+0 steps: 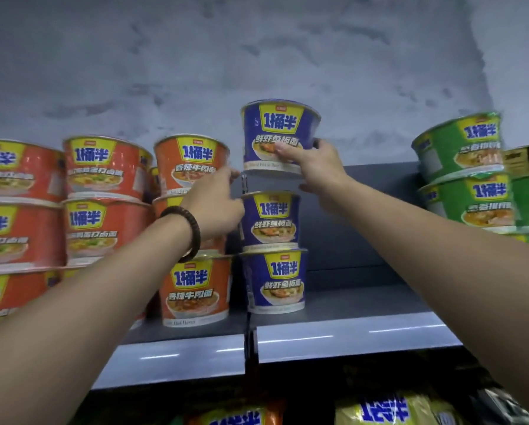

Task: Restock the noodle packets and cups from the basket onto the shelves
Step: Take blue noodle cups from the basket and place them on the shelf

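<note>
Left hand (217, 200) covering part of an orange cup (189, 161), fingers stretched, holding nothing, bottom packets (388, 409) cut off, right hand (309, 161) gripping top blue cup (278, 124), yellow label, noodle picture

1. Shop, grocery aisle.
2. Grey metal shelf (349, 305) with a glossy label rail (355, 342) along its near edge.
3. Same-brand noodle cups stacked in columns and sorted by colour: red cups (103, 167) left, orange cups (195, 289) next, blue cups (275, 280) centre, green cups (465, 191) right.
4. Printed fronts face out.
5. Noodle packets (388, 409) on the level below, partly seen.
6. Bare grey wall (257, 56) above.
</note>
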Tool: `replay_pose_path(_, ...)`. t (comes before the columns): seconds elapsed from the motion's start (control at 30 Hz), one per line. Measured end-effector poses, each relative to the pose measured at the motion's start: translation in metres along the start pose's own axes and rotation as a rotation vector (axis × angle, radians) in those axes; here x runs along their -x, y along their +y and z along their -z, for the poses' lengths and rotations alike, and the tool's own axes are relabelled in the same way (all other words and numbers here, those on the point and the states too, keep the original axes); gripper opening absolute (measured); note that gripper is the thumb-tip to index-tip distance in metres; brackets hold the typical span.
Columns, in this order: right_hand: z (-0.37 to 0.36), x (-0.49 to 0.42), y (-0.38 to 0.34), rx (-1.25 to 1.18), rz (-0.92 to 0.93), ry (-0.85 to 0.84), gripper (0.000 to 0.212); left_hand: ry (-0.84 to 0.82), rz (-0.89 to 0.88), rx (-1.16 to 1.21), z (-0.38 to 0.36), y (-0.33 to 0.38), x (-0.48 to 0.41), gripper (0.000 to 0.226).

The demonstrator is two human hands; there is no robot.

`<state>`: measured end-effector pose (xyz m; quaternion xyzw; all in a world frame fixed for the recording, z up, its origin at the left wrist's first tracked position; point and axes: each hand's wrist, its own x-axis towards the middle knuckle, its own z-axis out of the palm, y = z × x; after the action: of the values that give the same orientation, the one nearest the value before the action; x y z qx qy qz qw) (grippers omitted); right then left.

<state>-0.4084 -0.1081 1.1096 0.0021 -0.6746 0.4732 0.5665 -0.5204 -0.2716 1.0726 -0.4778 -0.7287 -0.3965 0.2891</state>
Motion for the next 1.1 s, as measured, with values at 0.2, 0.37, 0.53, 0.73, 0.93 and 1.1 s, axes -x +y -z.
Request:
replay_pose_path(0.2,-0.004,-0.01,0.016,0.053,-0.058,-0.023,0.052,-0.119,-0.02,-0.038,-0.016,-0.006,0.007,0.058)
replay_pose_path(0.37,-0.001,-0.015,0.043,0.096,-0.151,-0.129,0.053,-0.139,-0.046,-0.068,-0.017,-0.006,0.008,0.066)
replay_pose_path(0.53,-0.006,-0.016,0.046,0.136,-0.157,-0.201,0.052,-0.13,-0.049,-0.033,-0.017,-0.006,0.009,0.069)
replay_pose_path(0.73,-0.01,-0.012,0.049,0.165,-0.205,-0.218,0.052,-0.112,-0.081,-0.024,-0.025,-0.01,0.007,0.078)
replay_pose_path(0.93,-0.01,-0.016,0.054,0.185,-0.199,-0.202,0.05,-0.114,-0.073,-0.008,-0.03,-0.009,0.008,0.084)
replay_pose_path(1.1,-0.01,-0.008,0.05,0.206,-0.162,-0.15,0.049,-0.091,-0.028,0.037,-0.032,-0.006,0.014,0.082)
